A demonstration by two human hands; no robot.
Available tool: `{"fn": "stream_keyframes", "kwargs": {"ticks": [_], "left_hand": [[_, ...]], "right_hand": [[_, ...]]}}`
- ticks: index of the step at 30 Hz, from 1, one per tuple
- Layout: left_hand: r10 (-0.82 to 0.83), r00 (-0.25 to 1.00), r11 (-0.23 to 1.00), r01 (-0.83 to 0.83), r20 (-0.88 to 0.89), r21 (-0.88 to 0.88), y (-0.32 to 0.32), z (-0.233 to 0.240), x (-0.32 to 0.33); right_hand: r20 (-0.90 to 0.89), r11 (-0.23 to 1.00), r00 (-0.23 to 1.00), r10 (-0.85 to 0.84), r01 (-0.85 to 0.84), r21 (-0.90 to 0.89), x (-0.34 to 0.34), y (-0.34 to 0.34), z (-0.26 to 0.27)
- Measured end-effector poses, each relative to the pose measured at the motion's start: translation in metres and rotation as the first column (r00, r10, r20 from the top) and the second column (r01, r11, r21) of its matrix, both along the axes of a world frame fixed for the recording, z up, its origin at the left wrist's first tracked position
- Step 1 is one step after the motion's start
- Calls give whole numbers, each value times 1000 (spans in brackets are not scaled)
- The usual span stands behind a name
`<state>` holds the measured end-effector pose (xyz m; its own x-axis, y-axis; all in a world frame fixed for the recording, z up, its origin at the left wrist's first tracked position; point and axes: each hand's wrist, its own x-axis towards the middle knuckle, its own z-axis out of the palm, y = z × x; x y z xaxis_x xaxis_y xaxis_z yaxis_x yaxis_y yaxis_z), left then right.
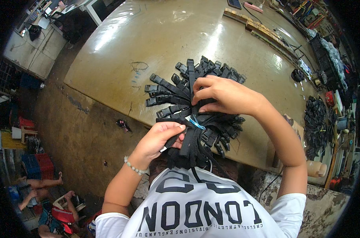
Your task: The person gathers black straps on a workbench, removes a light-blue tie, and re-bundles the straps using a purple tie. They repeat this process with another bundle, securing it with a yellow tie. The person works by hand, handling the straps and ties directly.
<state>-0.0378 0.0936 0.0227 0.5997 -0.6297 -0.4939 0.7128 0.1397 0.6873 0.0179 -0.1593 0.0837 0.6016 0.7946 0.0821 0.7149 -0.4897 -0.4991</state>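
Observation:
A bundle of black webbing straps [180, 92] with plastic side-release buckles [156, 78] fans out over the near edge of the table. Light-blue cord [198, 124] is wrapped around its middle. My left hand [165, 136] pinches black webbing just left of the cord, thumb on top. Above the cord, my right hand [220, 93] reaches over the bundle with bent fingers at a strap; whether it grips that strap I cannot tell. Loose webbing ends [187, 145] hang toward my lap. Several more buckles [221, 145] lie below my right forearm.
The broad table [156, 38] has a shiny brown top. Wooden bars [257, 28] lie along its far right. Another heap of black straps [314, 125] and a cardboard roll [317, 169] are at right. Seated people [53, 208] are on the floor at lower left.

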Motion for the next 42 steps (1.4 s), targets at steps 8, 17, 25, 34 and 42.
{"fn": "stream_keyframes", "kwargs": {"ticks": [8, 17, 25, 34, 42], "left_hand": [[-61, 995, 997, 57, -84, -53, 1, -6, -1], [-233, 955, 959, 194, 186, 207, -1, 10, 20], [-372, 921, 919, 347, 120, 187, 16, 9, 23], [-387, 887, 917, 341, 253, 207, 17, 8, 19], [-375, 895, 918, 323, 242, 229, 19, 8, 11]], "right_hand": [[87, 1000, 996, 10, -8, -27, 1, 8, -11], [-108, 980, 975, -196, 192, -45, 7, -1, -1], [19, 943, 945, -328, 328, -56, -10, -3, -5], [314, 937, 903, -294, 337, -90, -65, 1, 20], [397, 874, 912, -104, 274, -402, -74, 31, -17]]}}
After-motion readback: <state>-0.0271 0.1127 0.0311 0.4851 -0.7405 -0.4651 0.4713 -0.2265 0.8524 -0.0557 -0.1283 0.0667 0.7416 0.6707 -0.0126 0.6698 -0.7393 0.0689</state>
